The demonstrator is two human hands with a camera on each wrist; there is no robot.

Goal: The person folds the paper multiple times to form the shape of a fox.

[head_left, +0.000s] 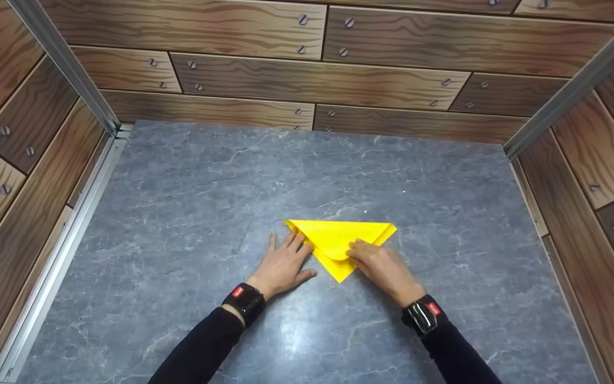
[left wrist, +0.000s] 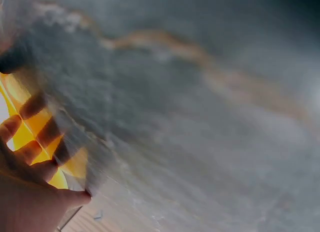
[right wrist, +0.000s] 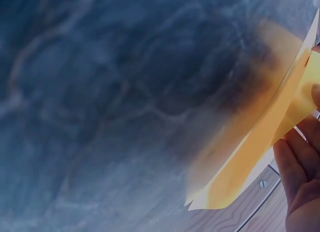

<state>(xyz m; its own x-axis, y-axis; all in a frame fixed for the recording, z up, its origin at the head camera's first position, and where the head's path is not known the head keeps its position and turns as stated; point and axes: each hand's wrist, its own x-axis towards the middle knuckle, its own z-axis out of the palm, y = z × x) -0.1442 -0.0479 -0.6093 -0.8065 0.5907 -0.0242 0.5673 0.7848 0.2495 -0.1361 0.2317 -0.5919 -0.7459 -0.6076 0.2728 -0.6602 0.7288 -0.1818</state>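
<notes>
One yellow sheet (head_left: 330,238), folded, in right grip (head_left: 384,268)

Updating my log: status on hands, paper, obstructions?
Left hand touching left side of yellow paper. Right hand gripping right side. Paper folded, partly raised. No obstruction seen.

The head view is evenly bright and sharp, with white glare low on the glossy grey-blue marbled tabletop (head_left: 190,197) and faint shading on the folded bright yellow paper sheet (head_left: 333,234). Both wrist views are dimmer and hazy, the tabletop blurred; the left one darkens in its upper right corner, the right one has a bluish cast and a soft orange reflection.
</notes>
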